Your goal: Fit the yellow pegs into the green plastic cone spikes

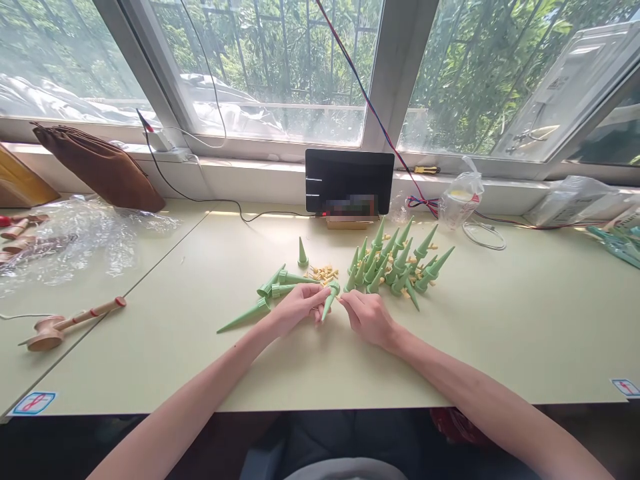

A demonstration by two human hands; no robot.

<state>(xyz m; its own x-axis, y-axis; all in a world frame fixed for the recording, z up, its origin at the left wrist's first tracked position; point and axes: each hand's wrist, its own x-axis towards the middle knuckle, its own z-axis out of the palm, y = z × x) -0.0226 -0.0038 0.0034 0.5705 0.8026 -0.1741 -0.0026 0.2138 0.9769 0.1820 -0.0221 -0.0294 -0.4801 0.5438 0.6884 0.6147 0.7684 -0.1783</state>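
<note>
My left hand (296, 308) is closed round a green plastic cone spike (330, 301), its tip pointing down toward me. My right hand (367, 315) is pinched at the cone's wide top end; what its fingertips hold is too small to make out. A heap of several green cones (397, 263) lies just behind my right hand. More green cones (277, 283) lie beside my left hand, one long one (243, 317) to its left, and one cone (303, 254) stands upright. Small yellow pieces (323, 273) are scattered between the two groups.
A dark tablet (349, 181) leans at the window sill. A brown pouch (103, 167), clear plastic wrap (75, 240) and a wooden kendama toy (65, 325) lie on the left table. A plastic bag (461, 193) and cables (484, 237) sit at the back right.
</note>
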